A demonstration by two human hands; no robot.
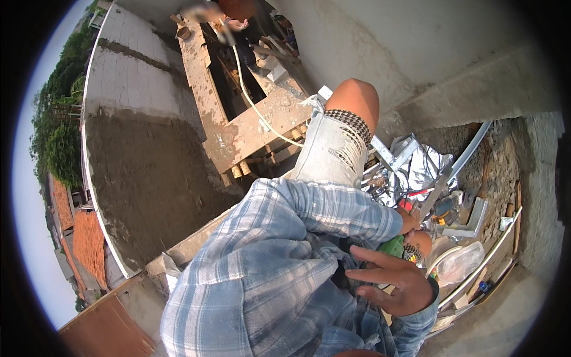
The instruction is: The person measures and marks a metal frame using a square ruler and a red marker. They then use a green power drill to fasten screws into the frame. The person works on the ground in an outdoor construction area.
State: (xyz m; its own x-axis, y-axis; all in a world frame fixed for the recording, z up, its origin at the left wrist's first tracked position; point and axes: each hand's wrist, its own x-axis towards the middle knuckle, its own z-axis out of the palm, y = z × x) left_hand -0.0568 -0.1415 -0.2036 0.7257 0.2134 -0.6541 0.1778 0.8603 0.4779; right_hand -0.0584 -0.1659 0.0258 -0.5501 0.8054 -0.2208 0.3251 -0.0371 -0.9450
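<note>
As seen from the head view, the person sits or crouches over cluttered work — plaid sleeves reach out toward 4 o'clock. Left hand (409,221), between 3 and 4, closed at the near end of a grey blade-like tool (437,189); the grip itself is hidden. Tool lies at 3 o'clock, slanting up toward 2. Right hand (397,287), between 4 and 5, apart from the left: fingers spread, nothing seen in them. Green item (392,245) at 4, between the hands; kind unclear.

Around the tool: crumpled silver foil (429,165) just beyond it, white angled piece (471,219) just past 3, clear plastic bag (463,262) near 4. One bare knee (355,98) above ripped jeans at 1.

Farther off — pale hose (245,89) at 11, running across boards (253,134); co-worker's hand (238,25) beyond. Bucket (184,33) also at 11. Orange roof (89,241) at 8, trees (62,149) past 9.
</note>
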